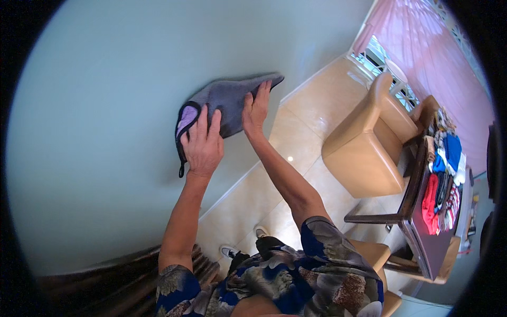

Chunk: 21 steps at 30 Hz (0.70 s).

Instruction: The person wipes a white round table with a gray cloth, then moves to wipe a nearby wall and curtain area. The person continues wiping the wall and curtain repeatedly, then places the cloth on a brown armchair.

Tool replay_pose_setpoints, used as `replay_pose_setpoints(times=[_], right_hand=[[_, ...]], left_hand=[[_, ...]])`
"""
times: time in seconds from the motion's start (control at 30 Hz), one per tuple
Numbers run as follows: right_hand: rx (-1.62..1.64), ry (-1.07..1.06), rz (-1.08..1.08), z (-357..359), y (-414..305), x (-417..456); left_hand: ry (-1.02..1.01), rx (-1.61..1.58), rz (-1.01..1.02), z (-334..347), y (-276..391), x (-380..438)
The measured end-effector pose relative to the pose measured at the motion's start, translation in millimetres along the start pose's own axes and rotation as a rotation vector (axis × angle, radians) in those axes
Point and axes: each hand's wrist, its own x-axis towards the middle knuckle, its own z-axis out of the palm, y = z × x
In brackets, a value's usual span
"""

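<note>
A grey microfibre cloth [229,99] with black edging lies spread against the pale blue-green wall [119,71]. One corner is folded over and shows a purple underside [187,117]; a small black hanging loop [181,169] dangles below it. My left hand [204,146] holds the cloth's left part to the wall, fingers spread, near the purple fold. Farther right, my right hand [256,111] presses the cloth with its fingers pointing up, close to the tapered end. Both arms are stretched out in front of me.
Tiled floor [301,119] meets the wall at a white skirting line. To the right stand a tan armchair [368,146] and a dark table [429,249] bearing folded clothes [443,178]. Pink curtains [427,51] hang behind. A brown pleated curtain [119,281] is at lower left.
</note>
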Motion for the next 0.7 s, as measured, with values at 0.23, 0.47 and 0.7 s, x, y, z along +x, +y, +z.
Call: replay_pose_setpoints(times=[0.23,0.47,0.7], right_hand=[[0.072,0.044,-0.628,5.8,-128.0,29.5],[0.232,0.027,-0.966,25.3,-252.6,20.7],[0.324,-0.054,-1.074,50.7,-332.4,-49.1]], left_hand=[[0.3,0.277,-0.128,-92.6,-57.7,12.5],[0.475,0.532,-0.226,-196.6,-125.9,11.9],[0.562,0.634,-0.258,-278.2,-187.7,-36.9]])
